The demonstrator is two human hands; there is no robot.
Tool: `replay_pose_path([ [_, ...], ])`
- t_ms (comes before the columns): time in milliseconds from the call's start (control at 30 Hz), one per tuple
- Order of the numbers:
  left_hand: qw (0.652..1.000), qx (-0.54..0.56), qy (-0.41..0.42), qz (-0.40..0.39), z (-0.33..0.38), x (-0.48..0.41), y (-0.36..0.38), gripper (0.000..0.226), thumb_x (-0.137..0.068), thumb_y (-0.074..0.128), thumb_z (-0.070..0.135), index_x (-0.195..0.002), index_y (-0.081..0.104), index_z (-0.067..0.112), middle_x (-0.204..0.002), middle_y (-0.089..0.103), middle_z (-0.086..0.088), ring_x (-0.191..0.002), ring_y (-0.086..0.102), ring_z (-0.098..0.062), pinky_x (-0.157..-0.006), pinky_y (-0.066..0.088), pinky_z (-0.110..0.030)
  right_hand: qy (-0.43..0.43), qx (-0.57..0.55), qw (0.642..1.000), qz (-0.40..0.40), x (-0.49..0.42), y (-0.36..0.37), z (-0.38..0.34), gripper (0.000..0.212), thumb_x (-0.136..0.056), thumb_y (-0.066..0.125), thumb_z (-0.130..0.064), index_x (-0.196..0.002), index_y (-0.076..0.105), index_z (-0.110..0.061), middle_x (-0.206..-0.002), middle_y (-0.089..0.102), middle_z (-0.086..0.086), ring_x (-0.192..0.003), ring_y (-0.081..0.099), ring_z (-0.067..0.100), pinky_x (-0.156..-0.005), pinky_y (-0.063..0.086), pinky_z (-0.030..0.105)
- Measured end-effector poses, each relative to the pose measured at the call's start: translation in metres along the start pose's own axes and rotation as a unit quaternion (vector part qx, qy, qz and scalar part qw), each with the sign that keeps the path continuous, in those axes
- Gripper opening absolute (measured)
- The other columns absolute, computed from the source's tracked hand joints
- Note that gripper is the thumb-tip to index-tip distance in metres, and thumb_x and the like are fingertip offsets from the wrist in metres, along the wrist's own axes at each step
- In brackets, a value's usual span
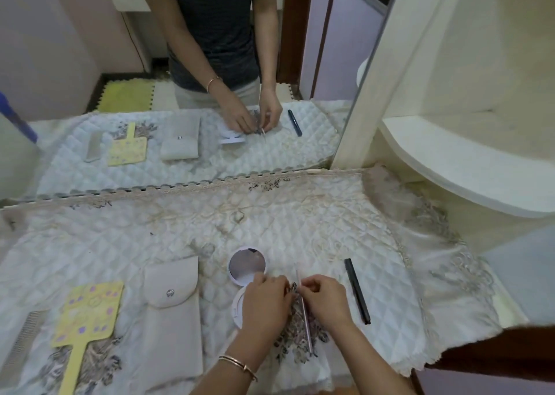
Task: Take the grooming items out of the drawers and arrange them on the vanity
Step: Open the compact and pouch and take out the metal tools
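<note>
Quilted worktop cloth [270, 223] stretched before a wall mirror [150, 49]. Near its front edge the left hand [264, 303] and the right hand [326, 298] met, each with curled fingers pinching a thin pinkish stick [307, 324] that lay lengthwise between them. The left hand partly covered an open round compact [247, 265]. A black pencil [357, 291] lay just right of the right hand. Further left sat a beige pouch [172, 316], a yellow hand mirror [88, 313] and a grey comb [25, 334].

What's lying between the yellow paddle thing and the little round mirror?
A beige pouch with a snap button lies flat between the yellow paddle and the round compact mirror, shown in the head view.
</note>
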State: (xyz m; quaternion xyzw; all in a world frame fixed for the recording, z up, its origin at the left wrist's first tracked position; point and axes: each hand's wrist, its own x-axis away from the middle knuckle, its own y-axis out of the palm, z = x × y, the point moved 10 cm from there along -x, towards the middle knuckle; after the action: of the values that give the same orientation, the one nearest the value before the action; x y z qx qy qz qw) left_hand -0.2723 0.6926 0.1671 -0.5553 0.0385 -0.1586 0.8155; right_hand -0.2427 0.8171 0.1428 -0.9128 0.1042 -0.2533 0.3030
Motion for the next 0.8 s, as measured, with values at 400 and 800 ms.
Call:
replay_pose_path([
  [400,0.994,0.037,0.055,0.086,0.001,0.011,-0.009,0.028,-0.073,0.040,0.031,-0.071,0.068,0.028,-0.075,0.065,0.017,-0.079,0.035,-0.010,-0.055,0.048,-0.023,-0.009,0.049,0.984,0.173,0.001,-0.073,0.026,0.017,-0.080,0.066,-0.013,-0.096,0.061,-0.009,-0.093,0.056,0.006,-0.088,0.053,0.022,-0.070,0.043,0.025],
  [800,0.874,0.473,-0.110,0.006,-0.003,0.012,-0.022,0.029,-0.095,0.046,0.020,-0.123,0.054,0.022,-0.118,0.059,0.014,-0.112,0.054,-0.004,-0.099,0.042,-0.023,-0.082,-0.125,0.988,-0.039,0.019,-0.030,-0.024,0.012,-0.085,0.062,-0.015,-0.087,0.063,-0.026,-0.078,0.060,-0.006,-0.066,0.055,0.005,-0.057,0.043,0.011],
])
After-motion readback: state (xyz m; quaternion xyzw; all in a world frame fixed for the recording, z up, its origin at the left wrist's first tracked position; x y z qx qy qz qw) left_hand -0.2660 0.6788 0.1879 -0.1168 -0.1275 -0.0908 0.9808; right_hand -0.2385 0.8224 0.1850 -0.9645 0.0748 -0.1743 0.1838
